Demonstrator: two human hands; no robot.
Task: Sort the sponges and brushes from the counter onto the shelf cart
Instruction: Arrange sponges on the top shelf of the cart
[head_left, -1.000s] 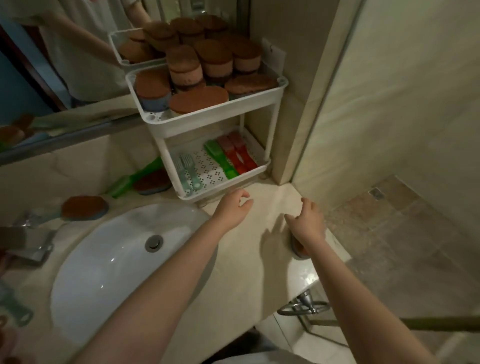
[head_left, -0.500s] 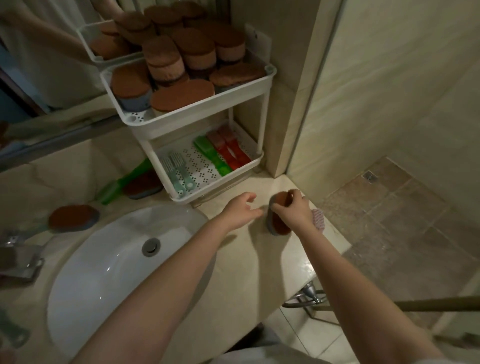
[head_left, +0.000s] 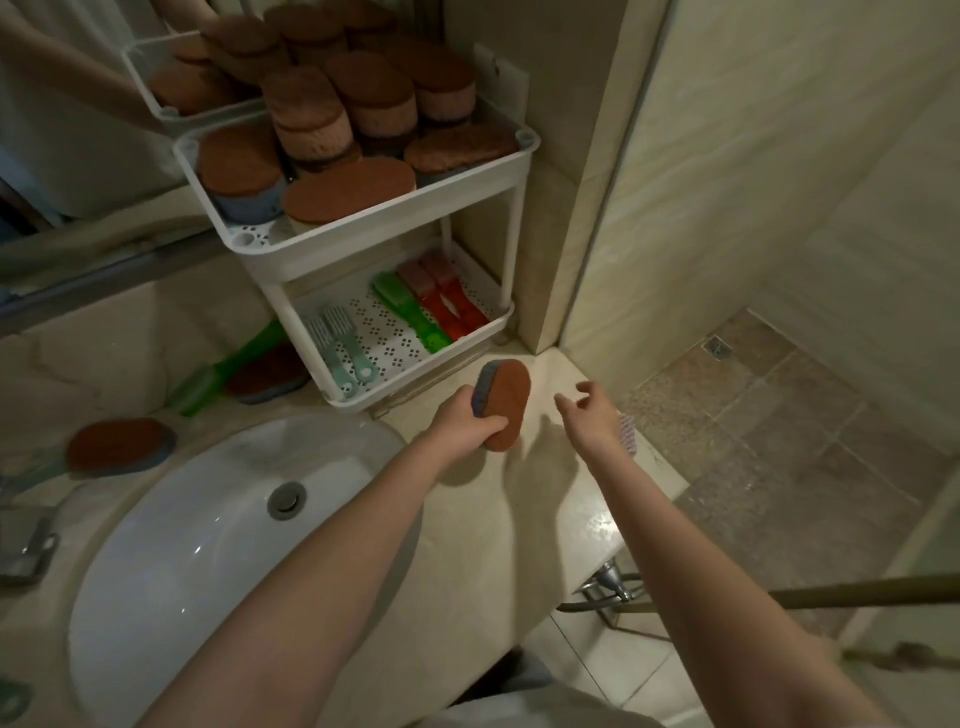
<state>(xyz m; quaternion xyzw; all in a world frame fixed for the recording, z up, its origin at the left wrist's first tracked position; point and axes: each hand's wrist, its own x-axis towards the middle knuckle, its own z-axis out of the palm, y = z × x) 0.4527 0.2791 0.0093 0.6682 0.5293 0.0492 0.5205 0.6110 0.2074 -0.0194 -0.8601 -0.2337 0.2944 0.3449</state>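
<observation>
My left hand (head_left: 462, 423) grips a brown-topped sponge with a blue-grey base (head_left: 506, 402), held on edge just above the counter in front of the white shelf cart (head_left: 374, 244). My right hand (head_left: 592, 415) hovers beside it, fingers apart and holding nothing. The cart's upper tray is packed with several brown sponges (head_left: 348, 189). Its lower tray holds green and red brushes (head_left: 431, 306) and pale teal brushes (head_left: 340, 351). A pink item (head_left: 628, 434) peeks out behind my right wrist at the counter's edge.
Left of the cart lie a green brush (head_left: 228, 364) and a sponge (head_left: 270, 374); another sponge (head_left: 119, 444) sits by the white sink (head_left: 197, 545). A faucet (head_left: 26, 551) is at far left. The counter ends at right above a tiled floor (head_left: 779, 441).
My right hand picked the sponge up from the counter's right edge and passed it over. My left hand now holds it, and my right hand has let go and opened.
</observation>
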